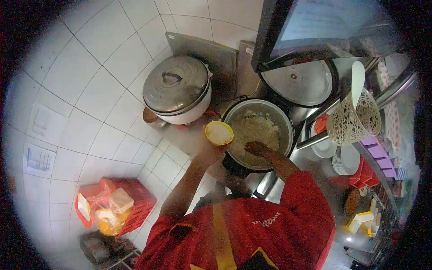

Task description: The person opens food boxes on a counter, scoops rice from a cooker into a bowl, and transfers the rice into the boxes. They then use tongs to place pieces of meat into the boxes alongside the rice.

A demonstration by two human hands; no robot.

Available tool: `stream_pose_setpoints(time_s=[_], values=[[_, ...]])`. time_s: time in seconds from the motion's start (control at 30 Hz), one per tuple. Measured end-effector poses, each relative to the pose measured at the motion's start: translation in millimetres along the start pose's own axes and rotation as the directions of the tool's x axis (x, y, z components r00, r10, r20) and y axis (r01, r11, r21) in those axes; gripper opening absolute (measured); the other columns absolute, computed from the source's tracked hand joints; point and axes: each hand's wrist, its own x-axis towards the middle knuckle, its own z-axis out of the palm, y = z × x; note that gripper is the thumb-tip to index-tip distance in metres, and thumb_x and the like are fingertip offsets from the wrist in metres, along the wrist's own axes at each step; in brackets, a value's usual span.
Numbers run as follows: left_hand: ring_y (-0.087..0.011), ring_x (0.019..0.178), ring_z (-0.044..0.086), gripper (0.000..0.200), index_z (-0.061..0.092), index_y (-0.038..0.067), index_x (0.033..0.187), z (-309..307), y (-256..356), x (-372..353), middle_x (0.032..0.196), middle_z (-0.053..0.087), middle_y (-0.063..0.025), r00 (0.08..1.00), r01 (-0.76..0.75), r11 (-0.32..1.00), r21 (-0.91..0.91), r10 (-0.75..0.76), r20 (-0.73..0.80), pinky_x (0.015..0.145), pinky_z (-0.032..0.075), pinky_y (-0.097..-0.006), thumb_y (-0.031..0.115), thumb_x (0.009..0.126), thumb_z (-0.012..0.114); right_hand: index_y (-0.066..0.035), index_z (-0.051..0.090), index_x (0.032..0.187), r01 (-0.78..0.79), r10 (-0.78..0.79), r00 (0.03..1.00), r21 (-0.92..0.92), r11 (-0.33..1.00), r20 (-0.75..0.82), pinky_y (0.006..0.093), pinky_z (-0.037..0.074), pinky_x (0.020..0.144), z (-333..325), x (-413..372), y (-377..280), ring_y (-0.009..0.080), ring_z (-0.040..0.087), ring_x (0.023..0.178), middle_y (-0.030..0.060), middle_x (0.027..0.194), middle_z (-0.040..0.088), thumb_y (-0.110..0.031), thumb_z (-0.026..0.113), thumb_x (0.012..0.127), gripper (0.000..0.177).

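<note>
My left hand is closed around a small yellow bowl, holding it at the left rim of a large rice cooker pot. White rice fills the bowl. My right hand reaches over the pot from its near right side, just above or touching the cooked rice inside. Its fingers look curled together; whatever they may grip is hidden. The rice lies low in the pot, with some grains stuck to the metal wall.
A white pot with a metal lid stands behind on the left. The cooker's raised lid is at the back. On the right are a woven holder with a pale paddle and stacked plates. A red crate sits lower left.
</note>
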Motion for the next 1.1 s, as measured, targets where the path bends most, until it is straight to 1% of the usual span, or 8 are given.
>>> stream_pose_setpoints(time_s=[0.03, 0.27, 0.33, 0.43, 0.53, 0.63, 0.83, 1.1], values=[[-0.0276, 0.117, 0.048, 0.085, 0.027, 0.003, 0.129, 4, 15, 0, 0.121, 0.048, -0.0147, 0.964, 0.254, 0.751, -0.610, -0.251, 0.093, 0.101, 0.039, -0.0394, 0.018, 0.066, 0.082, -0.008, 0.058, 0.107, -0.327, 0.303, 0.921, 0.061, 0.943, 0.243, 0.0486, 0.048, 0.081, -31, 0, -29, 0.0323, 0.062, 0.089, 0.0163, 0.095, 0.064, -0.042, 0.045, 0.094, 0.039], [-0.0298, 0.116, 0.050, 0.083, 0.026, 0.004, 0.133, 7, -30, 16, 0.126, 0.048, -0.0146, 0.960, 0.239, 0.837, -0.492, -0.129, 0.247, 0.100, 0.040, -0.0435, 0.020, 0.072, 0.079, -0.006, 0.061, 0.095, -0.354, 0.340, 0.935, 0.329, 0.876, 0.101, 0.0438, 0.048, 0.071, -113, -32, -55, 0.0318, 0.062, 0.077, 0.0163, 0.083, 0.063, -0.046, 0.048, 0.093, 0.042], [-0.0289, 0.117, 0.050, 0.083, 0.025, 0.004, 0.135, 16, -18, 13, 0.129, 0.047, -0.0143, 0.984, 0.125, 0.990, -0.058, -0.116, 0.132, 0.097, 0.043, -0.0429, 0.022, 0.073, 0.078, -0.005, 0.061, 0.091, -0.201, 0.285, 0.944, 0.397, 0.896, -0.166, 0.0434, 0.047, 0.067, -134, -46, -50, 0.0320, 0.061, 0.072, 0.0164, 0.079, 0.062, -0.045, 0.047, 0.094, 0.042], [-0.0281, 0.114, 0.052, 0.083, 0.024, 0.007, 0.135, 32, -61, 24, 0.127, 0.049, -0.0133, 0.950, 0.186, 0.916, -0.355, -0.076, 0.302, 0.093, 0.047, -0.0438, 0.018, 0.073, 0.078, -0.005, 0.060, 0.089, -0.327, 0.412, 0.898, 0.394, 0.859, -0.154, 0.0435, 0.047, 0.065, -214, -71, -79, 0.0316, 0.060, 0.070, 0.0156, 0.076, 0.061, -0.042, 0.046, 0.095, 0.040], [-0.0224, 0.092, 0.063, 0.061, 0.052, 0.015, 0.116, 70, -51, 24, 0.104, 0.062, -0.0077, 0.937, 0.350, 0.737, -0.578, -0.269, 0.224, 0.073, 0.055, -0.0328, 0.067, 0.091, 0.030, -0.008, 0.058, 0.095, -0.432, 0.435, 0.795, 0.108, 0.895, -0.423, 0.0442, 0.049, 0.067, -257, -92, -130, 0.0319, 0.064, 0.074, 0.0163, 0.076, 0.062, -0.036, 0.046, 0.095, 0.030], [-0.0236, 0.089, 0.063, 0.064, 0.052, 0.014, 0.117, 105, -76, 45, 0.105, 0.062, -0.0066, 0.812, 0.559, 0.298, -0.774, -0.389, 0.436, 0.072, 0.054, -0.0349, 0.067, 0.091, 0.029, -0.012, 0.057, 0.108, -0.715, 0.649, 0.663, -0.061, 0.696, -0.372, 0.0445, 0.052, 0.067, -256, -91, -180, 0.0306, 0.066, 0.077, 0.0160, 0.082, 0.064, -0.028, 0.050, 0.091, 0.025], [-0.0224, 0.090, 0.060, 0.060, 0.051, 0.016, 0.120, 149, -105, 66, 0.107, 0.061, -0.0045, 0.797, 0.512, 0.190, -0.838, -0.470, 0.381, 0.072, 0.052, -0.0355, 0.063, 0.093, 0.027, -0.012, 0.057, 0.115, -0.699, 0.315, 0.679, -0.452, 0.554, -0.664, 0.0379, 0.053, 0.055, -201, -102, -199, 0.0259, 0.067, 0.072, 0.0091, 0.089, 0.065, -0.015, 0.054, 0.083, 0.032], [-0.0233, 0.107, 0.056, 0.064, 0.049, 0.018, 0.124, 137, -96, 54, 0.116, 0.059, -0.0025, 0.837, 0.497, 0.219, -0.840, -0.375, 0.398, 0.089, 0.048, -0.0408, 0.068, 0.089, 0.029, 0.000, 0.062, 0.097, -0.664, 0.656, 0.548, 0.208, 0.719, -0.519, 0.0547, 0.050, 0.064, -222, -118, -150, 0.0436, 0.062, 0.068, 0.0253, 0.064, 0.059, -0.028, 0.037, 0.097, 0.037]])
